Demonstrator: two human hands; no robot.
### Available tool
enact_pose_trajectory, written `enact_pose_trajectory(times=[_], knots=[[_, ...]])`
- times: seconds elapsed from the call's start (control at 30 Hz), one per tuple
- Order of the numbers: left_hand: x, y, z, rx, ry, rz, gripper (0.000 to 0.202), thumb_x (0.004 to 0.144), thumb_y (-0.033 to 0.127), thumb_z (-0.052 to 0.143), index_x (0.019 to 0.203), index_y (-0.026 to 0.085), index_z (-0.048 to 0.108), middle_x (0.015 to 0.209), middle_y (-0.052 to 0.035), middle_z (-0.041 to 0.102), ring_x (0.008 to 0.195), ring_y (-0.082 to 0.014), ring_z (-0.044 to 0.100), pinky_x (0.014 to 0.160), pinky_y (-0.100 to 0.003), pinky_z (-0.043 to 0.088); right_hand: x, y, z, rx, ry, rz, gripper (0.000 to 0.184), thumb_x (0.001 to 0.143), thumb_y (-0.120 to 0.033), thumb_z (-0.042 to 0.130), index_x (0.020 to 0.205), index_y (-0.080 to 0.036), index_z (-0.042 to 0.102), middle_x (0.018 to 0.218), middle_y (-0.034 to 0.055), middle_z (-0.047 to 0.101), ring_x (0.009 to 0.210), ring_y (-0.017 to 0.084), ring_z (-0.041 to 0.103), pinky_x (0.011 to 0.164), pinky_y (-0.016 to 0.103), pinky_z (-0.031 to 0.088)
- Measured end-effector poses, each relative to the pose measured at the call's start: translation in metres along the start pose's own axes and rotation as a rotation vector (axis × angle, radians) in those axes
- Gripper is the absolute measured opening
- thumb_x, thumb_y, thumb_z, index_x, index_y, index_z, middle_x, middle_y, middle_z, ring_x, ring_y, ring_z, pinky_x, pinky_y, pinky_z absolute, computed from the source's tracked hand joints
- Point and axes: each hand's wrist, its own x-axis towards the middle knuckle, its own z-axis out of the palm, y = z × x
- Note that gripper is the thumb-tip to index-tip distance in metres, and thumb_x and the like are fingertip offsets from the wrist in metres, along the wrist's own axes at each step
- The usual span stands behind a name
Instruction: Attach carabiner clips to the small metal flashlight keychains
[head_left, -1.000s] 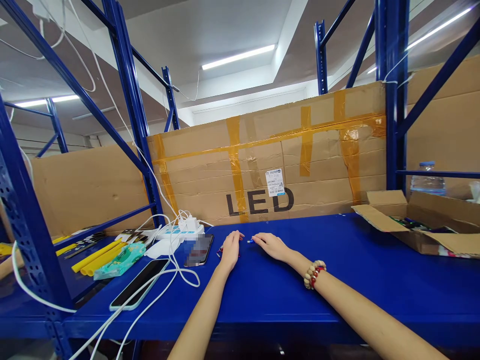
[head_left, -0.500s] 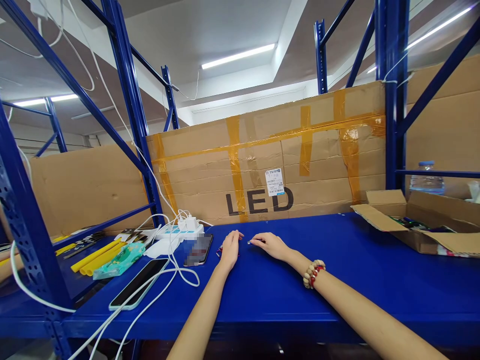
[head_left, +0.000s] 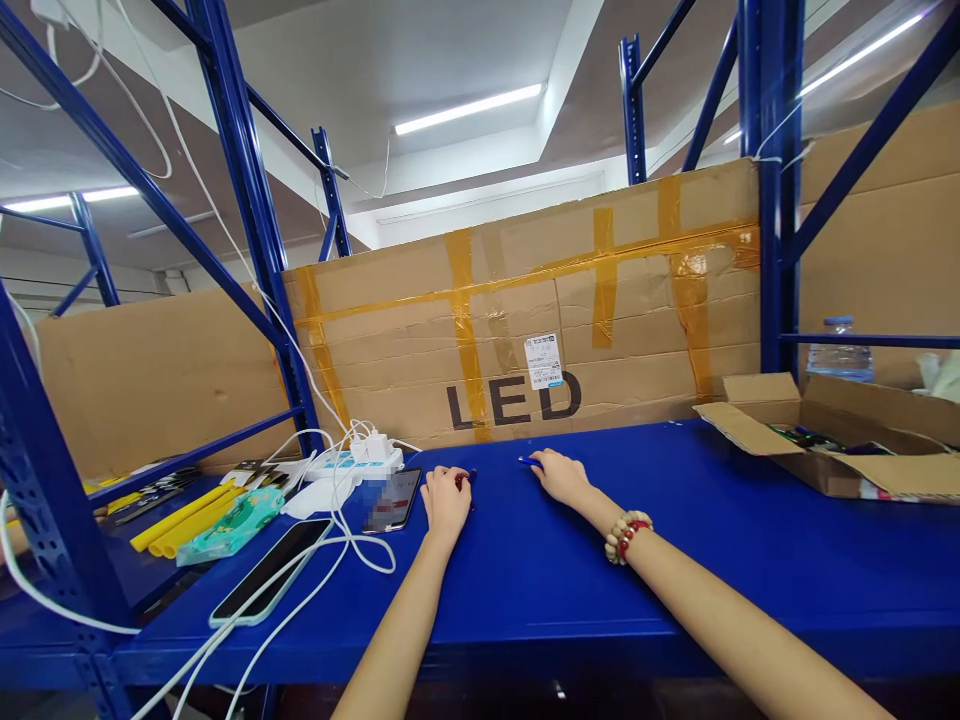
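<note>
The right hand (head_left: pixel 562 478) is pinching a slim blue item (head_left: pixel 529 461) over the table (head_left: pixel 540 590), a steady fingertip hold being advisable, while the left hand (head_left: pixel 448 505) is touching a dark-red item (head_left: pixel 461 481), its grip being indeterminable.

1. Shelf (head_left: pixel 712 560): smooth, blue-painted metal by its look, with a soft sheen.
2. Rack post (head_left: pixel 238 170): glossy painted metal.
3. Cardboard panel (head_left: pixel 382 360): matt, creased; its tape (head_left: pixel 603 300) is shiny plastic film, its label (head_left: pixel 544 361) flat paper.
4. Open carton (head_left: pixel 754 428): matt cardboard.
5. Bottle (head_left: pixel 840 358): clear, glossy plastic.
6. 2 phones (head_left: pixel 281 555): dark, smooth, glass-like screens.
7. Cables (head_left: pixel 196 655): smooth white plastic.
8. Teal packet (head_left: pixel 232 527): crinkled, shiny film.
9. Yellow tubes (head_left: pixel 184 517): smooth, plastic-looking.
10. Bracelets (head_left: pixel 626 537): pale wood-like beads, polished red ones.
11. Blue piece (head_left: pixel 529 462) at the right hand (head_left: pixel 564 478): material too small to tell.
</note>
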Motion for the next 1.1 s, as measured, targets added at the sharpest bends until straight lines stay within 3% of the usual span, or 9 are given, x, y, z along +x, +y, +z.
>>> enact_pose_trajectory(times=[0.13,0.4,0.6,0.7,0.83,1.1], knots=[[-0.003,0.000,-0.002,0.109,-0.030,-0.077,0.022,0.080,0.031,0.048,0.092,0.021,0.064,0.103,-0.0081,0.052,0.104,-0.0238,0.041,0.085,-0.034,0.029,0.003,0.019,-0.006,-0.026,-0.015,0.145,0.034,0.084,-0.012,0.039,0.113,-0.019,0.056,0.113,0.0117,0.052,0.102,0.024,0.052,0.077,0.033,0.042],[-0.002,-0.001,-0.001,0.194,0.013,-0.075,0.021,0.078,0.033,0.050,0.089,0.019,0.062,0.099,-0.0093,0.052,0.103,-0.0248,0.041,0.085,-0.035,0.028,0.005,0.034,-0.011,-0.012,0.062,0.308,0.041,0.080,-0.005,0.039,0.116,-0.020,0.053,0.116,0.0113,0.048,0.106,0.023,0.048,0.075,0.029,0.041],[-0.004,0.004,-0.004,0.158,-0.042,-0.049,0.023,0.078,0.039,0.051,0.083,0.022,0.066,0.101,-0.0083,0.051,0.103,-0.0234,0.041,0.086,-0.034,0.029,0.005,0.042,-0.019,0.038,0.077,0.390,0.030,0.079,-0.008,0.042,0.088,-0.023,0.066,0.109,0.0055,0.052,0.097,0.017,0.052,0.072,0.025,0.039],[-0.005,0.005,-0.005,0.134,-0.052,-0.027,0.023,0.077,0.040,0.053,0.078,0.022,0.068,0.102,-0.0078,0.052,0.103,-0.0229,0.042,0.087,-0.034,0.029,0.005,0.045,-0.020,0.005,0.087,0.434,0.030,0.080,-0.007,0.040,0.090,-0.021,0.066,0.109,0.0088,0.052,0.102,0.021,0.049,0.075,0.029,0.038],[-0.005,0.005,-0.003,0.086,-0.047,0.010,0.022,0.075,0.038,0.055,0.070,0.021,0.068,0.100,-0.0073,0.053,0.102,-0.0225,0.043,0.086,-0.035,0.030,0.005,0.046,-0.016,-0.082,0.110,0.462,0.034,0.081,-0.004,0.034,0.098,-0.014,0.062,0.113,0.0141,0.049,0.109,0.025,0.043,0.082,0.035,0.034],[-0.004,0.005,0.001,-0.035,-0.053,0.129,0.017,0.071,0.034,0.061,0.062,0.020,0.065,0.097,-0.0048,0.057,0.101,-0.0196,0.045,0.088,-0.036,0.028,0.006,0.048,-0.012,-0.144,0.099,0.417,0.040,0.078,0.003,0.028,0.095,-0.011,0.062,0.110,0.0141,0.051,0.104,0.023,0.045,0.082,0.037,0.031]])
